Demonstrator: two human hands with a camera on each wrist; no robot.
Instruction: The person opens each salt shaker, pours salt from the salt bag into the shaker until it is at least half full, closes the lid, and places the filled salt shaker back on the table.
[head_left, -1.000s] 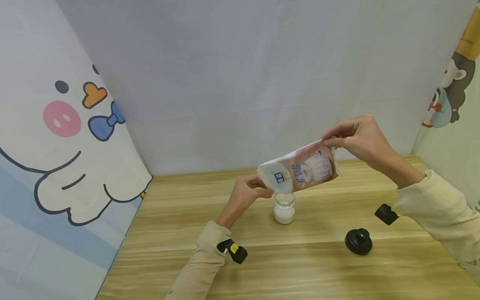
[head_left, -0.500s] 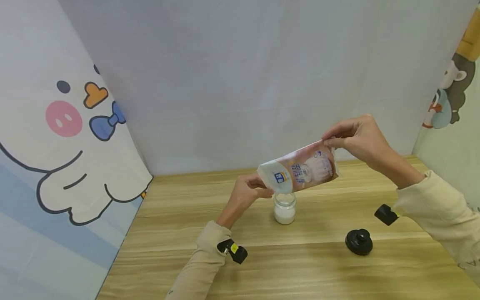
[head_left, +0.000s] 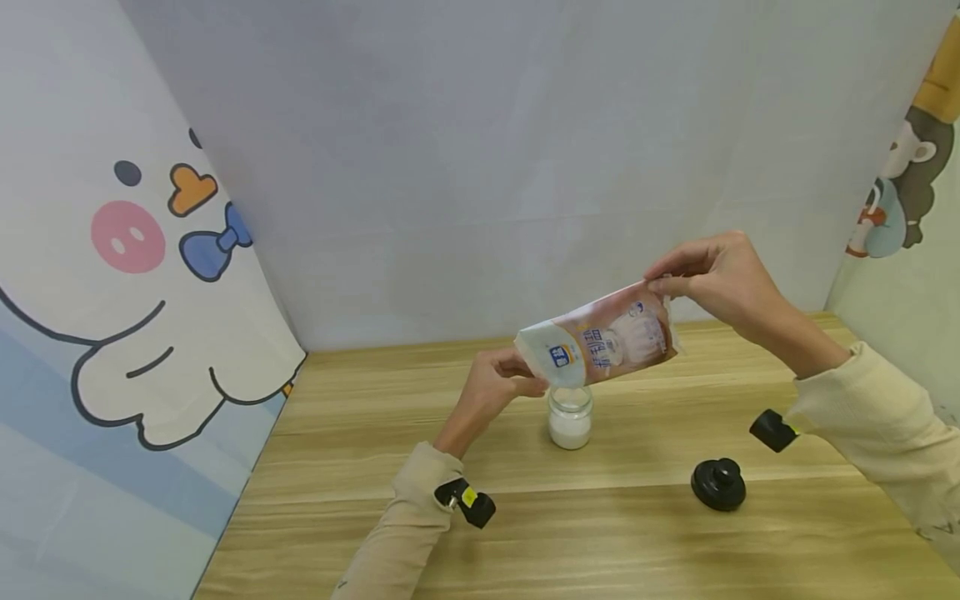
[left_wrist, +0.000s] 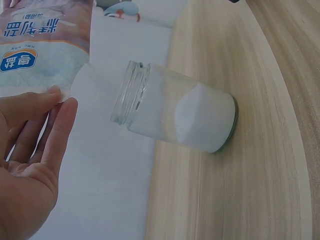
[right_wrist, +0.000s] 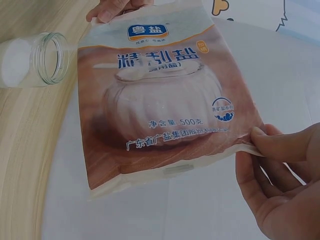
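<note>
A bag of salt (head_left: 596, 335), pink-brown and pale blue with Chinese print, hangs tilted over an uncapped glass jar (head_left: 570, 418). My left hand (head_left: 491, 390) pinches its lower left end close to the jar's mouth. At the raised right end, my right hand (head_left: 720, 275) pinches a corner between thumb and fingers. The left wrist view shows a faint white stream of salt (left_wrist: 97, 77) running from the bag's corner toward the jar's mouth. Inside the jar, white salt (left_wrist: 200, 112) lies heaped in a slope. In the head view the bag hides part of the jar's rim.
A round black lid (head_left: 718, 484) with a knob lies on the wood-grain table (head_left: 600, 542), right of the jar and nearer to me. Behind the table hangs a pale cloth backdrop (head_left: 487, 167); cartoon-printed panels (head_left: 127, 237) stand at both sides.
Both hands and the bag keep practically the same pose over the jar. Only a very slight shift of the head view shows.
</note>
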